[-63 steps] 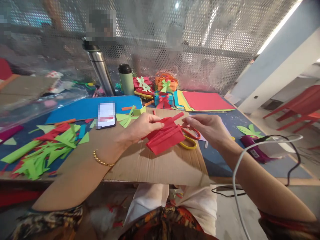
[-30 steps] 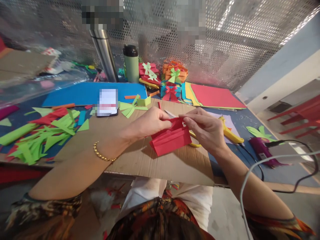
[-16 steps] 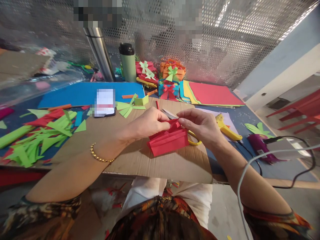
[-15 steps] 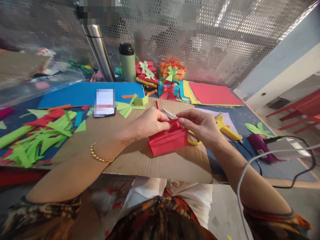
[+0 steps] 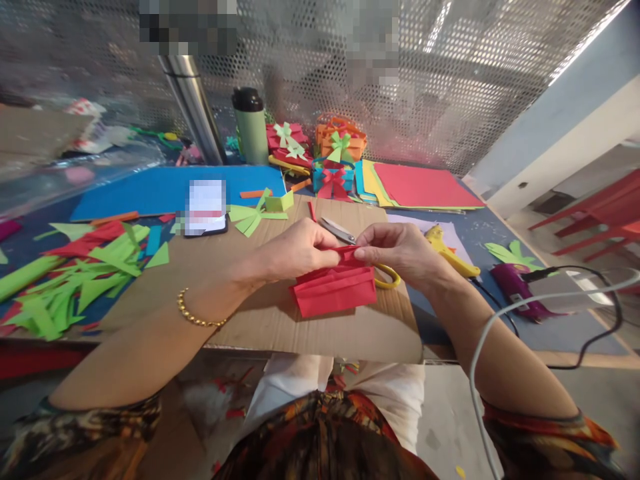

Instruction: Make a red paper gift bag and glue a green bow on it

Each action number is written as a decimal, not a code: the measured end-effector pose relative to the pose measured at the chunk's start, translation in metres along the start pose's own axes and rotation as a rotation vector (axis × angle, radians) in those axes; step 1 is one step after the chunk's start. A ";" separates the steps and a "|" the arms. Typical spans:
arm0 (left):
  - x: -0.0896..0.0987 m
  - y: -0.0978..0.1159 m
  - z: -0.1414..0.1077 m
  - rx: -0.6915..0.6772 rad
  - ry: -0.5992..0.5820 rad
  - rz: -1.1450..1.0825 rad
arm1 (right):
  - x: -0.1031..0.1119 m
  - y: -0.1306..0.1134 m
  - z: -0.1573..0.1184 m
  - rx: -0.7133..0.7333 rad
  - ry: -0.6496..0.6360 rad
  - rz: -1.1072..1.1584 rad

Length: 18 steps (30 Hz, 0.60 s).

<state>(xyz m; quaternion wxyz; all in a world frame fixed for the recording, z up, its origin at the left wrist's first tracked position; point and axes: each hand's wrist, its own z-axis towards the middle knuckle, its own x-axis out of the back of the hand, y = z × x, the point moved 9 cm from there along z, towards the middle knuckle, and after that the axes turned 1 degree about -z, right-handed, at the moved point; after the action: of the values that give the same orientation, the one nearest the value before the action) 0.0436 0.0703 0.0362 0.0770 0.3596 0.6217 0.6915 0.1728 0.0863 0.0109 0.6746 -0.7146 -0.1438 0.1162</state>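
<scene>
Between my hands is a folded red paper box [image 5: 334,292], tilted just above or on the cardboard sheet [image 5: 250,320]. My left hand [image 5: 305,250] pinches its far left edge, fingers closed. With thumb and forefinger my right hand [image 5: 395,248] grips the far right edge of the same box. Scissors [image 5: 388,277] with yellow handles lie behind the box, their blades pointing away to the left and partly hidden by my right hand. A thin red strip [image 5: 313,211] rests near the blade tips.
Green and red paper scraps [image 5: 75,280] pile up on the left, near a phone [image 5: 206,207]. Finished paper baskets with bows [image 5: 334,179] stand at the back beside coloured sheets [image 5: 425,187]. A yellow glue gun [image 5: 450,253] and cables [image 5: 500,313] lie to the right.
My right fingers have shifted slightly along the box's far edge, and the box has turned a little, showing more of its front. More of the scissors' blades shows now.
</scene>
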 end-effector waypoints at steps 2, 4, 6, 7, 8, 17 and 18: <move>-0.001 0.000 -0.001 0.012 -0.008 0.002 | 0.000 0.000 0.000 -0.003 -0.016 0.003; -0.001 -0.001 -0.001 0.016 -0.014 0.003 | 0.000 0.001 0.001 -0.006 -0.033 0.008; -0.001 -0.001 -0.001 0.016 -0.018 -0.003 | -0.001 0.002 0.003 -0.005 -0.047 0.019; -0.001 -0.002 0.000 0.016 -0.020 -0.008 | -0.001 0.003 0.003 -0.006 -0.055 0.029; -0.001 -0.002 0.000 0.018 -0.023 -0.014 | -0.001 0.004 0.004 -0.007 -0.062 0.041; -0.001 -0.013 0.002 0.039 -0.063 -0.063 | -0.001 0.006 0.004 -0.010 -0.110 0.033; -0.001 -0.015 0.002 0.049 -0.062 -0.068 | 0.002 0.004 0.003 0.003 -0.101 0.007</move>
<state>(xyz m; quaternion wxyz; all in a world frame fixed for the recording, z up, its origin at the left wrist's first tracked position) 0.0405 0.0749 0.0223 0.1111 0.3614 0.6475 0.6617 0.1732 0.0899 0.0068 0.6671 -0.7074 -0.1752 0.1545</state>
